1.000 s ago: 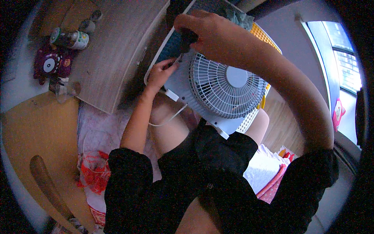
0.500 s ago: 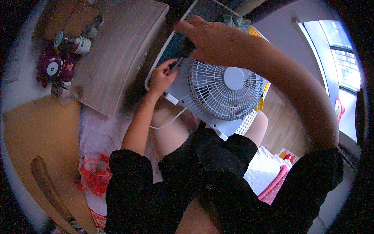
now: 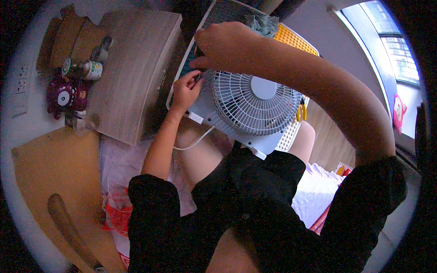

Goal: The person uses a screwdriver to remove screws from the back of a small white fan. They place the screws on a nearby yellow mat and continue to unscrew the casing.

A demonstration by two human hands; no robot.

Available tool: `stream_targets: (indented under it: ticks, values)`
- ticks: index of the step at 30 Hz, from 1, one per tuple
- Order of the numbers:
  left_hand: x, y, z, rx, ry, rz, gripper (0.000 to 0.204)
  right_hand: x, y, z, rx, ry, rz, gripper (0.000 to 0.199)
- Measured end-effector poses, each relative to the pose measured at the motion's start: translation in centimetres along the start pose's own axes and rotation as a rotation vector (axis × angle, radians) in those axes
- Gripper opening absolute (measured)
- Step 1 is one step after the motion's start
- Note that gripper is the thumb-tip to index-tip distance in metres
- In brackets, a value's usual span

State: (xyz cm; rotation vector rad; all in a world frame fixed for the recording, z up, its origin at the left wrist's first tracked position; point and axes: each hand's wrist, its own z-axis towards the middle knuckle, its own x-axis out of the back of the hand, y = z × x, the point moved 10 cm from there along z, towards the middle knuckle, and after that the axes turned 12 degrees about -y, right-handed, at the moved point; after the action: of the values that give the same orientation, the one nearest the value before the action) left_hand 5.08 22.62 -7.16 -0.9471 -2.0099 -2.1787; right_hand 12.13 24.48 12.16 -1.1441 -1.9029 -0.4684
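A grey-white fan (image 3: 265, 87) lies across my thighs, its round wire grille facing up. Over its far left corner reaches my right hand (image 3: 223, 45), closed around the dark handle of a screwdriver (image 3: 198, 52). Most of that tool is hidden behind the fingers. Just below, my left hand (image 3: 184, 94) is at the fan's left edge with thumb and fingertips pinched together near the screwdriver's lower end. Whatever sits between those fingertips is too small to make out. A white cable (image 3: 195, 144) runs from the fan's base over my left thigh.
Under the fan is a white-rimmed tray (image 3: 287, 138) with a yellow studded part (image 3: 291, 40) and a crumpled grey-green cloth (image 3: 263, 25). Yellow-handled pliers (image 3: 302, 112) lie at the fan's right. A wooden cabinet (image 3: 132, 68) stands left, beside a jar (image 3: 94, 70) and a maroon toy (image 3: 68, 96).
My right hand has shifted slightly left, and the screwdriver's metal shaft, visible before, is now mostly hidden. My left fingertips have drawn together. The whole view has turned a little.
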Motion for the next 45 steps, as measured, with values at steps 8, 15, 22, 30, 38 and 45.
stream_targets:
  ticks: [8,15,22,30,38,45]
  values:
    - [0.6,1.3,-0.4,-0.116,0.055,-0.186,0.025,-1.2,-1.4,1.1,0.188,0.147,-0.287,0.031]
    - [-0.4,-0.8,-0.9,0.039,-0.019,-0.339,0.028,-1.5,-2.2,-0.5,0.298,0.164,-0.325,0.028]
    - [-0.2,-0.7,-0.8,0.026,-0.014,-0.140,0.029,-1.1,-1.7,-0.3,0.339,0.224,-0.005,0.031]
    - [-0.8,-1.2,-1.0,0.092,-0.067,-0.144,0.031,-2.0,-2.3,0.5,0.189,-0.066,-0.327,0.025]
    - [-0.3,0.2,-1.2,0.028,-0.013,-0.150,0.031,-1.9,-2.1,1.2,0.146,-0.001,-0.266,0.030]
    - [-0.5,-1.3,-1.2,0.041,-0.015,-0.231,0.035,-0.5,-2.1,1.2,0.413,0.104,0.342,0.036]
